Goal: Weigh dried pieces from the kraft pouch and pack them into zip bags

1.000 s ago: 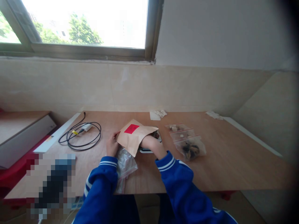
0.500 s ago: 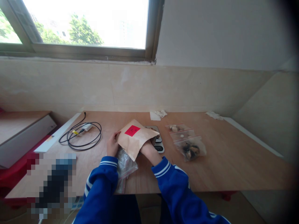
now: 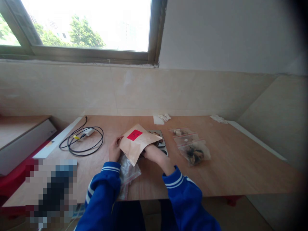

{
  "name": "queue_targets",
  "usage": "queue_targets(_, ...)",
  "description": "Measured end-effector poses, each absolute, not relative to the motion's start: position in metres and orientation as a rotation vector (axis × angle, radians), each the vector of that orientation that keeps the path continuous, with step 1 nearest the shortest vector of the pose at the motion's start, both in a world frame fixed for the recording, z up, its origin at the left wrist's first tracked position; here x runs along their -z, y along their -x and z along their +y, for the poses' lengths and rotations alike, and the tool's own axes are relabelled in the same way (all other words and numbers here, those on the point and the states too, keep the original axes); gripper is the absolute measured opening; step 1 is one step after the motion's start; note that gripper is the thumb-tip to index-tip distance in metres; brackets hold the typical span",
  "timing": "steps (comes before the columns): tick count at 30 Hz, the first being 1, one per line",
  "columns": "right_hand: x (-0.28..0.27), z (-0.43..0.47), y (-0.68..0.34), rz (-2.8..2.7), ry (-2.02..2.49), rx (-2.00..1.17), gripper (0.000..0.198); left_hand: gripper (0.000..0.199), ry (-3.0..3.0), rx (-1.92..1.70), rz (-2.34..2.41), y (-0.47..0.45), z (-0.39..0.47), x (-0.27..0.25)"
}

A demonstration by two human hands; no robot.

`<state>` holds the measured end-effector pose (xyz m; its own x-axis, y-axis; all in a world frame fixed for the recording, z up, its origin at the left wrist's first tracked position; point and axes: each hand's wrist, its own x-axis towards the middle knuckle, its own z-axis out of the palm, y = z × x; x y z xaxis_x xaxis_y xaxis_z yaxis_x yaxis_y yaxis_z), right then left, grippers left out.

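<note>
Starting from the coiled cable (image 3: pixel 81 143), the brown paper envelope (image 3: pixel 136 143) is seen gripped at its left edge by the left hand (image 3: pixel 114 150), while the right hand (image 3: pixel 150 152) is tucked under its open end, grip hidden, with filled plastic bags (image 3: pixel 191 148) lying unpacked on the bench (image 3: pixel 240 166).

You are looking at a tan kraft paper envelope (image 3: pixel 137 144) bearing a red label (image 3: pixel 134 135). Your sleeves (image 3: pixel 106 186) are blue with white cuff stripes. The table (image 3: pixel 231 166) is light brown wood grain. The coiled cable (image 3: pixel 81 144) is black with a yellow tag. The zip bags (image 3: pixel 192 147) are clear with red seal lines.
</note>
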<state>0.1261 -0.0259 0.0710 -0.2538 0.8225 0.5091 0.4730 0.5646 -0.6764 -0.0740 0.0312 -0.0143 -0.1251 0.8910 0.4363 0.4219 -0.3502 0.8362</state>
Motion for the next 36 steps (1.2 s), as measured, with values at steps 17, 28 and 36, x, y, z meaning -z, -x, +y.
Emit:
queue_targets(17, -0.008, -0.043, -0.214, -1.362, 1.118, -0.463, 0.020, 0.043, -1.624, -1.470, 1.661, 0.076, 0.037, 0.024)
queue_targets(28, 0.007, -0.016, -0.219, -1.795, 1.226, -0.106, 0.015, 0.059, -1.597, -1.684, 1.578, 0.075, 0.039, 0.023)
queue_targets(36, 0.024, -0.027, -0.225, -1.642, 1.281, 0.031, 0.022, 0.055, -1.580, -1.602, 1.657, 0.076, 0.040, 0.027)
